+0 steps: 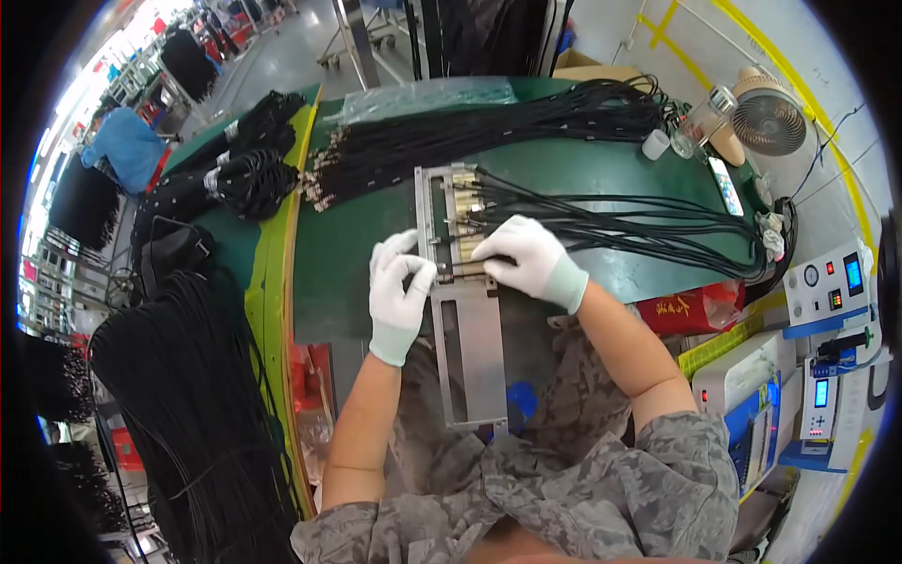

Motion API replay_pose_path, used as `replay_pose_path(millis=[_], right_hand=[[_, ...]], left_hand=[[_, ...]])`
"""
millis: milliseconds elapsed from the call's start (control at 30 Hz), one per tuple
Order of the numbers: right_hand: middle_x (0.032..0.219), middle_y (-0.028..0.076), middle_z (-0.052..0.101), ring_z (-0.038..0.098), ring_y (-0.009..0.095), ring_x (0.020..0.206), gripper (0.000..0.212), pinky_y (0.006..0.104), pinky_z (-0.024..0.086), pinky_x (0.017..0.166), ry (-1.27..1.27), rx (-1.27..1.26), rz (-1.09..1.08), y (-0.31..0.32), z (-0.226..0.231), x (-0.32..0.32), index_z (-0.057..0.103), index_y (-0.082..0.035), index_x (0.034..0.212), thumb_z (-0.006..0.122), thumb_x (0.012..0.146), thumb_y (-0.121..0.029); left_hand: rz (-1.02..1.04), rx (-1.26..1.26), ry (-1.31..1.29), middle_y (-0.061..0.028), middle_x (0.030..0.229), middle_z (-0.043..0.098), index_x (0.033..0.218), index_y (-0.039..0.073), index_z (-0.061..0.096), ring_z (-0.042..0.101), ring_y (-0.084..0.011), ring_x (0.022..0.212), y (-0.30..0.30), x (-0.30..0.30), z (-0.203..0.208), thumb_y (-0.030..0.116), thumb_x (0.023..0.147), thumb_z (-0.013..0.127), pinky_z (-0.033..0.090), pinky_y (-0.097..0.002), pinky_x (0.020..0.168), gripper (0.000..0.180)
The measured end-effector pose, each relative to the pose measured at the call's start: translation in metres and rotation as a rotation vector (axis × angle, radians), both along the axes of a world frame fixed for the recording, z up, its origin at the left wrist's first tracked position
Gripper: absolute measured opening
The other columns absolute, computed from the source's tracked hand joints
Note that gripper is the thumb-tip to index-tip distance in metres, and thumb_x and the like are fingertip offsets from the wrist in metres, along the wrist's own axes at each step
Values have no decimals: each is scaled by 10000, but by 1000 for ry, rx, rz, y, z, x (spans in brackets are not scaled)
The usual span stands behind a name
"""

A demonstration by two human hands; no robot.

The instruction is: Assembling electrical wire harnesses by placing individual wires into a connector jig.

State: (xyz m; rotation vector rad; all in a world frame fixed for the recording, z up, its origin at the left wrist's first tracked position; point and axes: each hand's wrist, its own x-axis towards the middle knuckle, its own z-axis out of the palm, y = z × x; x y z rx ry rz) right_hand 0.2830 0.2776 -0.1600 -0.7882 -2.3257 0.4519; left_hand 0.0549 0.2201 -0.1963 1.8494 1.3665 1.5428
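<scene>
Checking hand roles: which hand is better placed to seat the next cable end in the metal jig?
Likely right hand: its fingers already lie on the cable ends, cables running off right. Left hand steadies the metal jig.

Off to your right stands a small grey desk fan [769, 120], with a clear bottle [700, 122] lying beside a white cap [655, 144]. A red packet [693, 308] sits nearer you (just beside the white machine [742, 376]). Black cable coils [252, 179] rest at your left.
</scene>
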Motion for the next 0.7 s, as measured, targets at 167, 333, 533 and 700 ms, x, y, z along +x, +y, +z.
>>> replay_pose_path(millis=[167,333,533,700], right_hand=[[857,3,675,587,242,840,117,364,463,806,-95,-92,-43,1,-6,14,717,-134,889,742,783,-175],[840,11,652,573,255,863,80,381,459,809,-118,14,-89,4,-8,18,707,-142,874,717,811,-191],[844,21,649,569,262,869,86,379,450,811,-160,39,-107,3,-10,18,701,-132,878,683,843,-209],[813,31,638,566,262,856,165,384,431,766,-212,14,-144,1,-9,13,668,-135,837,593,907,-264]], left_hand=[[201,36,213,-116,1217,631,844,78,679,522,-311,1206,-3,4,-10,151,831,719,284,-481,1126,84],[225,3,229,-157,1194,650,996,62,696,564,-284,1186,-7,5,-11,126,931,595,293,-452,1126,135],[215,-31,200,-144,1190,655,1049,59,691,573,-274,1178,-7,3,-12,130,950,570,306,-443,1123,172],[177,-25,219,-138,1207,647,1051,72,695,561,-275,1191,-8,3,-8,192,963,564,275,-453,1136,199]])
